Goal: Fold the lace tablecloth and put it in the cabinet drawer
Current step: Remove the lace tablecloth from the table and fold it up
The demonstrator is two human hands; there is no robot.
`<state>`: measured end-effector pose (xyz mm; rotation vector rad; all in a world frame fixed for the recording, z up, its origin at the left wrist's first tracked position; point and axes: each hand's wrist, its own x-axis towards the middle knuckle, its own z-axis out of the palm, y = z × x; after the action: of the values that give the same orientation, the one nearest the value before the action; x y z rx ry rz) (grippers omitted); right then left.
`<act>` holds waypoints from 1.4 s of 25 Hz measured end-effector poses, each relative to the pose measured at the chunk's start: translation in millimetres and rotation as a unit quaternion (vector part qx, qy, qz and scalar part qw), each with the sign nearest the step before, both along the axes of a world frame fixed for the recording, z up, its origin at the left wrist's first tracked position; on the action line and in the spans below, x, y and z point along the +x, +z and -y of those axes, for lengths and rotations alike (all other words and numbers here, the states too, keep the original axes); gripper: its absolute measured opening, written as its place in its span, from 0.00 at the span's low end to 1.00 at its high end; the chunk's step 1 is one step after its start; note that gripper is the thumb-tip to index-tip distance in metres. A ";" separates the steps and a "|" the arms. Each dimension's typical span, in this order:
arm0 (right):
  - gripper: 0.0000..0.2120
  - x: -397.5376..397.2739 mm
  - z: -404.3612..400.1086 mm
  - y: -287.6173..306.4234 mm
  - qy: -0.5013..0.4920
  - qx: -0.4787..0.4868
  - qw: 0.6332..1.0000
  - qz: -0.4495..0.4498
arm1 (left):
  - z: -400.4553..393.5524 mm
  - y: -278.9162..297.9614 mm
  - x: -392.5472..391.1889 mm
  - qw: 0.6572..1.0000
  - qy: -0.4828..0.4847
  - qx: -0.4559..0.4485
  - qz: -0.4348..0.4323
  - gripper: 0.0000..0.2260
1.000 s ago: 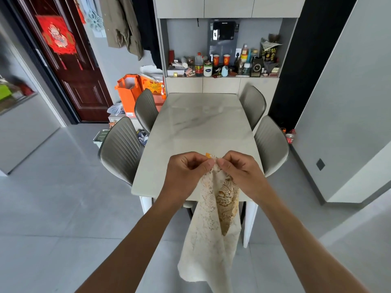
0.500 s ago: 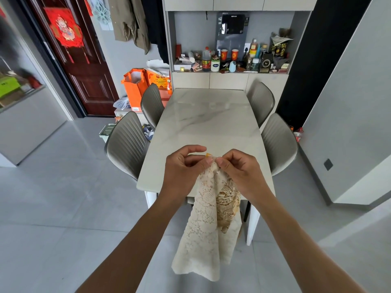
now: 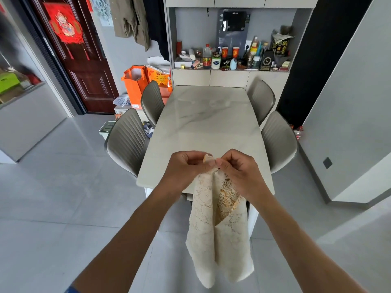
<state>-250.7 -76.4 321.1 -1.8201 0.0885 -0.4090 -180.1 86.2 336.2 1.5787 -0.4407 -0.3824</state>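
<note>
Both hands meet in front of me over the near end of the pale marble-topped bench [image 3: 209, 123]. My left hand [image 3: 186, 168] and right hand [image 3: 239, 172] each pinch the top edge of the cream lace tablecloth with a gold floral panel [image 3: 218, 218], thumbs and fingertips nearly touching one another. From that pinch the cloth hangs down in loose folds past the bench's near edge, above the grey tiled floor [image 3: 53, 197]. Four grey ribbed chairs [image 3: 127, 140] flank the bench, two per side. Beyond its far end stands a cabinet niche crowded with bottles and cups [image 3: 230, 56].
</note>
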 end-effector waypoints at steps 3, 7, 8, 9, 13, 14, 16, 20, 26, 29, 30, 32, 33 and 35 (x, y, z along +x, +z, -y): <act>0.08 -4.5 2.3 2.6 -0.024 -0.015 0.999 0.020 | 8.2 8.8 3.0 0.996 -0.026 0.077 0.048 0.10; 0.15 -17.2 -21.2 -17.6 -0.265 -0.148 0.949 0.086 | 29.1 38.6 4.1 0.985 0.055 0.062 0.154 0.05; 0.17 -20.5 -30.7 -27.4 -0.293 -0.187 0.933 0.091 | 33.4 48.6 6.3 0.980 0.073 0.054 0.178 0.05; 0.18 -23.0 -37.6 -38.2 -0.306 -0.215 0.924 0.084 | 36.2 58.4 9.1 0.974 0.088 0.050 0.201 0.04; 0.17 -32.2 -37.3 -62.6 -0.319 -0.196 0.927 0.032 | 37.4 86.4 17.7 0.954 0.152 0.074 0.247 0.07; 0.17 -34.1 -37.2 -63.9 -0.312 -0.236 0.918 0.068 | 36.4 88.9 19.6 0.952 0.163 0.077 0.247 0.08; 0.16 -32.7 -45.2 -62.4 -0.206 -0.392 0.882 0.163 | 34.1 92.1 21.3 0.947 0.180 0.079 0.256 0.06; 0.26 -21.8 -42.2 -60.8 -0.115 -0.592 0.797 0.037 | 22.8 102.1 22.6 0.926 0.218 0.080 0.299 0.09; 0.15 -20.0 -12.6 -53.4 -0.193 -0.606 0.763 -0.119 | 2.4 111.5 27.2 0.918 0.272 0.068 0.281 0.11; 0.23 -14.7 -19.1 -59.5 -0.053 -0.607 0.786 0.106 | 4.8 121.4 19.8 0.917 0.263 0.056 0.294 0.10; 0.26 -13.3 -23.4 -61.2 0.006 -0.619 0.770 0.153 | 5.0 125.3 17.5 0.916 0.260 0.054 0.301 0.09; 0.29 -11.4 -35.7 -68.0 0.058 -0.658 0.725 0.194 | 3.1 132.5 15.7 0.913 0.261 0.048 0.310 0.06; 0.29 -11.7 -41.7 -73.7 0.056 -0.676 0.713 0.178 | 0.8 135.0 16.1 0.910 0.267 0.051 0.314 0.06; 0.27 -14.4 -48.5 -83.3 -0.012 -0.686 0.720 0.108 | -5.7 136.5 18.6 0.906 0.278 0.054 0.313 0.06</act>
<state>-265.1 -27.9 237.9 -3.2147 -0.4996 -0.8260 -161.6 91.9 472.7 1.8373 -0.4305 0.5686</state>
